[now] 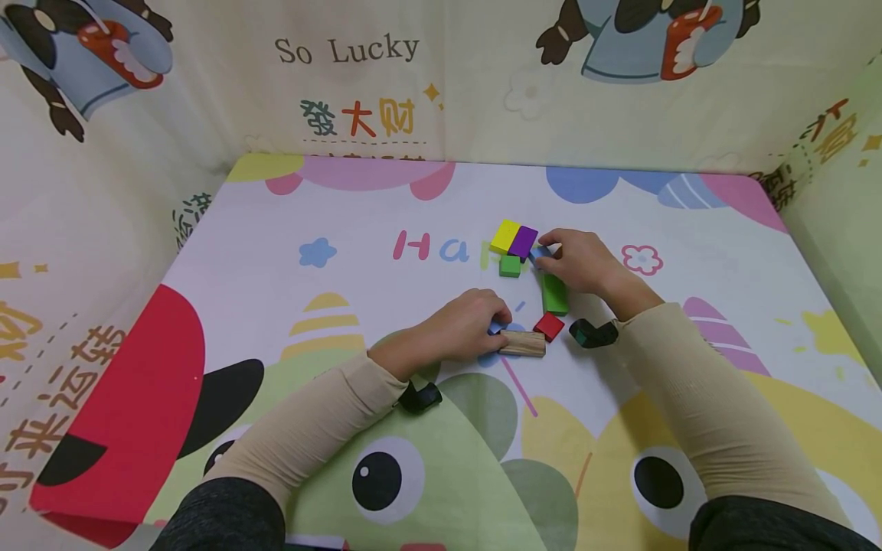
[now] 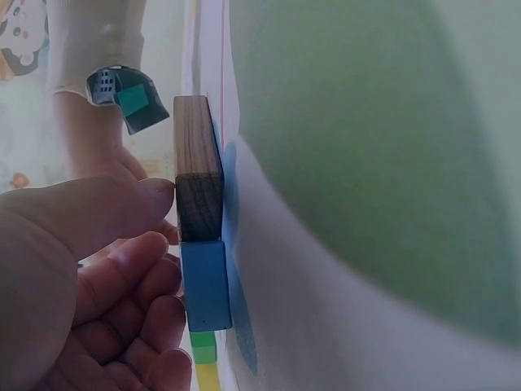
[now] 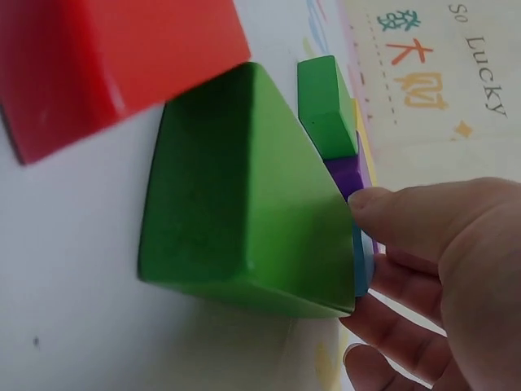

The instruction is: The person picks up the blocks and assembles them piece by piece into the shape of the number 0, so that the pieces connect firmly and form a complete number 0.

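The step looks like careful placing: the right hand (image 1: 582, 260) pinches a blue block (image 1: 539, 255); the left hand (image 1: 463, 325), loosely curled, is at a second blue block (image 2: 206, 285) and a wooden block (image 1: 524, 343) (whether gripping, I cannot tell). Next calls for gentle release; the purple block (image 1: 523, 241) and long green block (image 1: 554, 295) crowd the right hand.

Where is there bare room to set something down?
Free: between the yellow block and printed blue star, and between printed pink flower and yellow star. Crowded: between left hand and right hand, where wooden block, red block and long green block sit close.
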The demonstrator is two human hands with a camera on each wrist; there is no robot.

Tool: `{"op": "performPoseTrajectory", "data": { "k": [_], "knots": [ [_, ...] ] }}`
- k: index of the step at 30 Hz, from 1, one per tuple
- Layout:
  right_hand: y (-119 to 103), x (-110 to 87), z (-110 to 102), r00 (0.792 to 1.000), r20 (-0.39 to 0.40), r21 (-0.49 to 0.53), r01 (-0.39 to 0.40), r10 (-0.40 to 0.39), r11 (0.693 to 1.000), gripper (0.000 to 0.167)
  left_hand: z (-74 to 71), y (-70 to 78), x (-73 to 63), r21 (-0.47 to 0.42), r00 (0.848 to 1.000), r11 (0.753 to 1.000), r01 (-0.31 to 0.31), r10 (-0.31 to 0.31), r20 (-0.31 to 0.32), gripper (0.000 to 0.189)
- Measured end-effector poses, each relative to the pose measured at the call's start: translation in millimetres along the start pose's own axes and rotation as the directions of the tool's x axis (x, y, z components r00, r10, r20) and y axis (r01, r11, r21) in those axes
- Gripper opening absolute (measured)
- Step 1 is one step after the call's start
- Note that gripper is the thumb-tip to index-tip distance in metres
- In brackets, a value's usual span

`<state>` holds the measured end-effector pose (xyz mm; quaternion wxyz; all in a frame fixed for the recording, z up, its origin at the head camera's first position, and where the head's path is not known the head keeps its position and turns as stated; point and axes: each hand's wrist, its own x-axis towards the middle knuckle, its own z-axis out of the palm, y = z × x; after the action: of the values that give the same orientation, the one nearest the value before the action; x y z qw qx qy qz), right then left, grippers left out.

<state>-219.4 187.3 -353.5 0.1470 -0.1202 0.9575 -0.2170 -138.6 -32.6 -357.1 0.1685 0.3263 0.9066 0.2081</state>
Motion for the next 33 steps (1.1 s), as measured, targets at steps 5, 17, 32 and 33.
{"op": "performPoseTrajectory", "data": {
  "k": [5,17,32,33],
  "knots": [
    [0.1,1.4,1.2,1.0,-0.004,0.003,-0.01,0.01,1.0,0.047,-0.2,0.4,-0.3,0.0,1.0,1.0,-0.002,0.002,-0.003,0.03],
    [0.0,-2.5,-4.6,1.0,0.003,0.04,-0.028,0.028,0.999,0.048,-0.6,1.8,-0.8,-0.005,1.0,1.0,0.016,-0.016,0.007,0.031],
    [1.0,-5.4,-4.5,0.999,0.005,0.031,-0.047,0.047,0.998,0.047,-0.2,1.0,-0.5,-0.002,1.0,1.0,0.013,-0.013,0.004,0.031],
    [1.2,-5.5,-4.3,0.999,0.006,0.031,-0.049,0.049,0.998,0.047,-0.2,1.0,-0.3,-0.004,1.0,1.0,0.012,-0.012,0.004,0.031]
  ]
}}
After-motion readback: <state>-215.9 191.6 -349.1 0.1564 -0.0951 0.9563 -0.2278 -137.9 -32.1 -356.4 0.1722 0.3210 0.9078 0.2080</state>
